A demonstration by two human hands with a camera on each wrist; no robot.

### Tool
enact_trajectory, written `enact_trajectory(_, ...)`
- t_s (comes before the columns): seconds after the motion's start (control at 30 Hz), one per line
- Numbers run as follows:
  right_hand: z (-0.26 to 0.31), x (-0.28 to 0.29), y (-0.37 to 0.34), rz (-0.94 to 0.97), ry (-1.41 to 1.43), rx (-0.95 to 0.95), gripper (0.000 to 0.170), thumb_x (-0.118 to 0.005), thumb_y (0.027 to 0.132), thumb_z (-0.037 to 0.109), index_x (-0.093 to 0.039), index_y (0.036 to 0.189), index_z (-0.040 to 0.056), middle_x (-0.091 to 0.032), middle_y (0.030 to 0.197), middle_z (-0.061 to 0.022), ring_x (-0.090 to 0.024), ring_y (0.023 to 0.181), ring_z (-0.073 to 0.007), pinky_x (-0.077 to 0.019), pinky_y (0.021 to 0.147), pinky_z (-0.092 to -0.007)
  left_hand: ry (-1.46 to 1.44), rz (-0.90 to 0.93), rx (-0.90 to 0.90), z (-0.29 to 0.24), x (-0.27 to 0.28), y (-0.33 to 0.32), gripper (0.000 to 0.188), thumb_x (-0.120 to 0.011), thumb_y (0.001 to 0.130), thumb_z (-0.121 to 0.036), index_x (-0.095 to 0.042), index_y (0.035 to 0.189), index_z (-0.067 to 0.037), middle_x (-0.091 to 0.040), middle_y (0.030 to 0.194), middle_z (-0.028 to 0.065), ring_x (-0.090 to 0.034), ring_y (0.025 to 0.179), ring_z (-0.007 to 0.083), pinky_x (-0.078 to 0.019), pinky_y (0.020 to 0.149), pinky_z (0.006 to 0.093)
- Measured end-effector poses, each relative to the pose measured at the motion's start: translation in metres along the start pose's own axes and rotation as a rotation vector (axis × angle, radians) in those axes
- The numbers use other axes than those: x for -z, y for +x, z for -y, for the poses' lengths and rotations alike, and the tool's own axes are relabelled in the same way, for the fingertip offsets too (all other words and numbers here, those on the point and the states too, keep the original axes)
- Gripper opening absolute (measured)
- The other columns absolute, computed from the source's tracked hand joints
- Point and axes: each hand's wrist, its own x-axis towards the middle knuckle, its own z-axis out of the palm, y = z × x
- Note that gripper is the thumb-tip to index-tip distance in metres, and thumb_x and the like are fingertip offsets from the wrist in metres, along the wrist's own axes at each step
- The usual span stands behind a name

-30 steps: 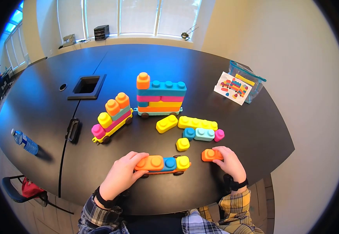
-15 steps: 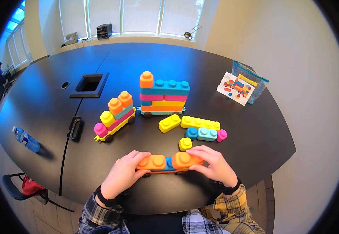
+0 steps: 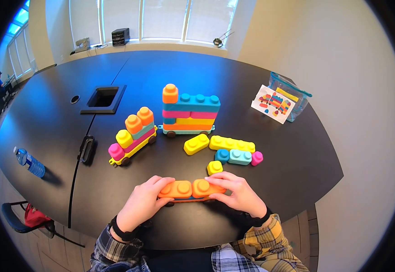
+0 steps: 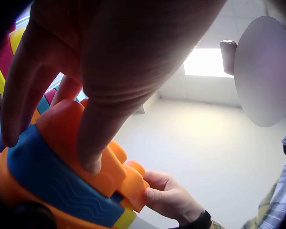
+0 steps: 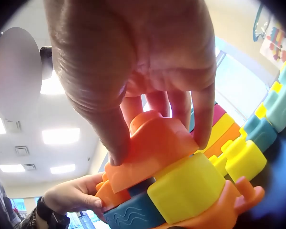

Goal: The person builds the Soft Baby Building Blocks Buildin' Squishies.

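Observation:
In front of me is an orange wheeled toy wagon [image 5: 214,217] stacked with building blocks. My left hand [image 3: 141,202] holds a two-stud orange block [image 3: 180,187] at the wagon's left end, thumb on the near side. Beneath that block lies a blue block [image 4: 62,174] with wavy lines. Between thumb and fingers, my right hand [image 3: 242,194] grips a second orange block [image 3: 202,186] over the right end. It sits slightly tilted above a yellow block [image 5: 186,188], with a dark gap showing under its inner end.
Behind stand a tall block wagon [image 3: 190,113] and a stepped one [image 3: 134,140]. Loose blocks lie close beyond my hands, including a long yellow block [image 3: 232,144] and a small yellow one [image 3: 214,167]. A picture card [image 3: 272,104] leans on a clear bag. At left is a water bottle [image 3: 29,162].
My right hand has carried its orange block left from the table onto the wagon's right end, covering the blue and yellow blocks there. My left hand has stayed on its block.

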Motion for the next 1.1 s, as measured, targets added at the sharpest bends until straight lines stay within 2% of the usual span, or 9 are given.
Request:
enact_trajectory(0.07,-0.0024,-0.0028,-0.0006,-0.008,-0.005,0.000,0.049,-0.085,0.086,0.015,-0.072,0.132,0.0065,-0.071,0.124,-0.0149,-0.071,0.109,-0.0340,-0.0580,0.095,-0.0396,0.014,0.015,0.000,0.0010,0.0000,0.0000,0.050,-0.082,0.085,-0.015,-0.063,0.131,-0.010,-0.067,0.114,0.0141,-0.068,0.102,0.0399,-0.0578,0.088,0.0459)
enact_trajectory(0.17,-0.0017,-0.0055,-0.0004,-0.023,-0.023,0.005,0.048,-0.085,0.086,0.015,-0.072,0.132,0.0063,-0.071,0.124,-0.0150,-0.071,0.110,-0.0343,-0.0580,0.095,-0.0401,0.007,0.003,0.000,0.0011,-0.0010,-0.0001,0.049,-0.084,0.084,-0.015,-0.065,0.129,-0.009,-0.068,0.111,0.0137,-0.067,0.102,0.0392,-0.0561,0.089,0.0433)
enact_trajectory(0.7,0.0044,-0.0022,0.0014,0.029,-0.116,0.003,0.048,-0.084,0.088,0.017,-0.071,0.133,0.0073,-0.071,0.124,-0.0151,-0.070,0.111,-0.0361,-0.0578,0.095,-0.0408,-0.010,0.005,-0.003,0.0019,-0.0018,0.0005,0.050,-0.084,0.084,-0.014,-0.065,0.130,-0.009,-0.067,0.112,0.0134,-0.068,0.101,0.0390,-0.0562,0.088,0.0435)
enact_trajectory(0.83,-0.0046,-0.0074,-0.0031,0.012,-0.045,0.022,0.048,-0.083,0.088,0.016,-0.070,0.134,0.0071,-0.071,0.126,-0.0142,-0.070,0.112,-0.0356,-0.0578,0.095,-0.0406,-0.019,0.010,0.004,-0.0007,-0.0003,0.0010,0.050,-0.084,0.084,-0.014,-0.065,0.130,-0.008,-0.067,0.110,0.0134,-0.068,0.100,0.0386,-0.0561,0.087,0.0430)
enact_trajectory(0.9,-0.0025,-0.0080,-0.0046,0.011,-0.011,-0.027,0.049,-0.083,0.089,0.015,-0.069,0.135,0.0069,-0.070,0.127,-0.0137,-0.070,0.112,-0.0348,-0.0579,0.095,-0.0404,-0.028,0.018,0.015,-0.0015,0.0000,0.0020,0.050,-0.084,0.084,-0.013,-0.065,0.130,-0.008,-0.067,0.110,0.0135,-0.068,0.100,0.0385,-0.0561,0.087,0.0429)
enact_trajectory(1.1,0.0015,-0.0096,-0.0067,-0.007,-0.027,-0.047,0.048,-0.082,0.090,0.015,-0.069,0.136,0.0075,-0.068,0.130,-0.0143,-0.070,0.114,-0.0342,-0.0572,0.096,-0.0398,-0.030,0.019,0.003,0.0010,-0.0016,0.0024,0.051,-0.084,0.084,-0.014,-0.065,0.131,-0.008,-0.067,0.111,0.0137,-0.068,0.101,0.0385,-0.0559,0.088,0.0430)
